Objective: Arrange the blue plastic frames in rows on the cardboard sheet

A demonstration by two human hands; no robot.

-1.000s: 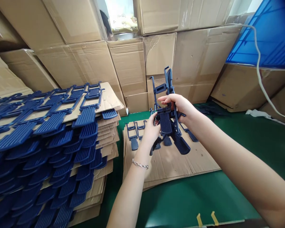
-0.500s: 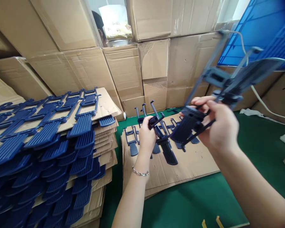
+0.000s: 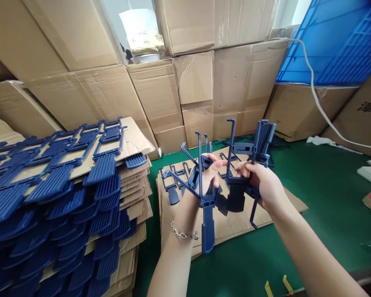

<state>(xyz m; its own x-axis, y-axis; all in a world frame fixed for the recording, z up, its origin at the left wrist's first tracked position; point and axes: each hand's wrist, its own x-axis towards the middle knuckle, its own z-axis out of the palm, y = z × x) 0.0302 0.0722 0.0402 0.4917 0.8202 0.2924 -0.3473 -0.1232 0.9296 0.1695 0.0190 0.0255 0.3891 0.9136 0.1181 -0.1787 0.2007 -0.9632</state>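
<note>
The left hand (image 3: 208,175) was closed around one dark blue plastic frame (image 3: 204,198), its ribbed paddle hanging toward six o'clock. The right hand (image 3: 261,185), at three o'clock of it, gripped a second frame (image 3: 250,165) upright, apart, as if to keep the two untangled. Both hung above the cardboard sheet (image 3: 235,225), where more loose frames (image 3: 173,181) lay flat. At nine o'clock stood the layered stack (image 3: 80,185).

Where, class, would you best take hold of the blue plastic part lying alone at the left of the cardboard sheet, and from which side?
Grip the blue plastic part by its open thin-railed frame, coming from above: it lies flat on the cardboard sheet, so fingers can hook its rails, whereas the ribbed paddle end gives little to pinch.
</note>
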